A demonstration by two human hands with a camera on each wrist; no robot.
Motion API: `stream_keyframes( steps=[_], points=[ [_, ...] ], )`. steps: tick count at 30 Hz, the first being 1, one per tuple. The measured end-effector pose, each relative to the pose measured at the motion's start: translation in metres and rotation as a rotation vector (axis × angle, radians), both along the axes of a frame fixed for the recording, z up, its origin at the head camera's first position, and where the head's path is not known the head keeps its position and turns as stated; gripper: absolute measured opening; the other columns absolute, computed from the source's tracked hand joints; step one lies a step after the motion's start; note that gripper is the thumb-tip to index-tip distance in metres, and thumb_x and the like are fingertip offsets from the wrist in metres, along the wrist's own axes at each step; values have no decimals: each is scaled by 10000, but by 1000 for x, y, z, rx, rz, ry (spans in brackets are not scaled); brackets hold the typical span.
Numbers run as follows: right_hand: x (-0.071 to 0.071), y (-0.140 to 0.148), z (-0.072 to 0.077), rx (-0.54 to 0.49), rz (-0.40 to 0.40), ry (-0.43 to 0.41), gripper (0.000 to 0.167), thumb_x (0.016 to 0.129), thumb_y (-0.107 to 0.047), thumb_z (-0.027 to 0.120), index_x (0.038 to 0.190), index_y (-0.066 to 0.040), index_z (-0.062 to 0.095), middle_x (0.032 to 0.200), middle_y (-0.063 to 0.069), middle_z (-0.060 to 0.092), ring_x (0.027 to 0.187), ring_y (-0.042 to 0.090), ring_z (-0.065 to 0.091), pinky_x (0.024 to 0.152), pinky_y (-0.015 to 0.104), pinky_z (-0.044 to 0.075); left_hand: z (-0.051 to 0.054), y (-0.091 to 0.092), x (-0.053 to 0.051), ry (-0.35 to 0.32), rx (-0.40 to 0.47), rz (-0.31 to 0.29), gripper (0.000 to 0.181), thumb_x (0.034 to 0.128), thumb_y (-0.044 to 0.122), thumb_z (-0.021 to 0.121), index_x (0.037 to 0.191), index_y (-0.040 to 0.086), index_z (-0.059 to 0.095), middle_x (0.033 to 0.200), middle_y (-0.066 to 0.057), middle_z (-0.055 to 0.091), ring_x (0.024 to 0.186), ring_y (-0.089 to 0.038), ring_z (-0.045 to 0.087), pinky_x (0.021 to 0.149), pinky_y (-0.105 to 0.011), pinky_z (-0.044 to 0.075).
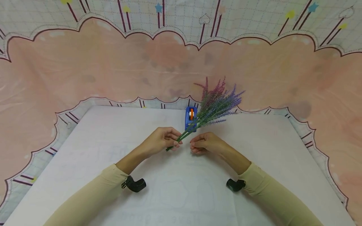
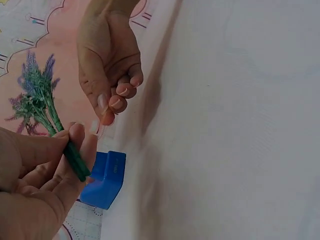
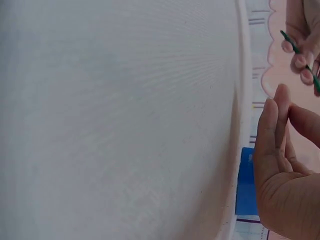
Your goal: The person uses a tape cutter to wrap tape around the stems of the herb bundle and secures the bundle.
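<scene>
A bunch of artificial lavender, with purple and pinkish-red flower spikes, slants up to the right in the head view. My left hand pinches its green stems near their lower ends, between thumb and fingers. Just right of the stems is my right hand, apart from them. Its thumb and forefinger tips meet in the left wrist view, and the other fingers are curled. Whether something small and clear sits between those tips cannot be made out. Behind the stems stands a blue tape dispenser with an orange hub, partly covered by them.
The white table spreads under both forearms. Beyond its far edge hangs a peach cloth with a scalloped, patterned border. A small black camera is strapped to my left wrist, and another black camera to the right.
</scene>
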State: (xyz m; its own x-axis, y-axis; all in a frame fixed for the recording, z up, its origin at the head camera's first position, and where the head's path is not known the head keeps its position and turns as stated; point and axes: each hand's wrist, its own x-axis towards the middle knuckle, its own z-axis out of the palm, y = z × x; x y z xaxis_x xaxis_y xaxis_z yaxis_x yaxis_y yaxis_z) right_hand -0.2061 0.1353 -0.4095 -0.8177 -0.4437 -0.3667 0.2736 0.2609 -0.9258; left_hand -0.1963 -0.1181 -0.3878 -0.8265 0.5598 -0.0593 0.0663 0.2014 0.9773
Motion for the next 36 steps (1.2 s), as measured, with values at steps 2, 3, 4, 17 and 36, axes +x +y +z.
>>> stream_keyframes(
  steps=[2, 3, 4, 17, 36],
  points=[
    [1, 0, 0, 8, 1, 3, 314, 1005, -76, 622, 1238, 134, 624, 1023, 161, 752, 830, 149, 737, 785, 302, 606, -2, 5, -5, 9, 0, 0, 283, 961, -92, 594, 1243, -89, 617, 1129, -338, 673, 1022, -493, 676, 784, -339, 608],
    [1, -1, 0, 12, 2, 3, 310, 1007, -82, 621, 1232, 131, 630, 1011, 153, 753, 833, 149, 738, 789, 304, 606, -3, 7, -7, 16, 0, 1, 280, 962, -92, 593, 1240, -93, 623, 1125, -332, 675, 1026, -481, 679, 790, -328, 606],
    [1, -1, 0, 16, 3, 3, 306, 1009, -87, 618, 1226, 128, 636, 996, 140, 753, 834, 149, 738, 792, 306, 605, -4, 9, -9, 22, 1, 2, 278, 963, -93, 592, 1239, -97, 627, 1122, -327, 677, 1031, -474, 681, 796, -323, 605],
    [8, -3, -1, 60, 0, 2, 291, 1032, -171, 595, 1117, 83, 707, 848, 81, 754, 741, 131, 729, 735, 309, 609, -16, 28, -24, 55, -66, -28, 293, 961, -110, 562, 1234, -85, 665, 1149, -219, 677, 918, -263, 710, 888, -452, 581],
    [10, -6, 6, 76, -39, 88, 294, 1031, -126, 537, 1100, 106, 703, 720, 42, 709, 614, 112, 694, 637, 303, 598, -18, 42, -32, 61, -76, -59, 338, 917, -159, 576, 1250, -103, 581, 1049, -201, 718, 841, -164, 700, 808, -315, 594]
  ],
)
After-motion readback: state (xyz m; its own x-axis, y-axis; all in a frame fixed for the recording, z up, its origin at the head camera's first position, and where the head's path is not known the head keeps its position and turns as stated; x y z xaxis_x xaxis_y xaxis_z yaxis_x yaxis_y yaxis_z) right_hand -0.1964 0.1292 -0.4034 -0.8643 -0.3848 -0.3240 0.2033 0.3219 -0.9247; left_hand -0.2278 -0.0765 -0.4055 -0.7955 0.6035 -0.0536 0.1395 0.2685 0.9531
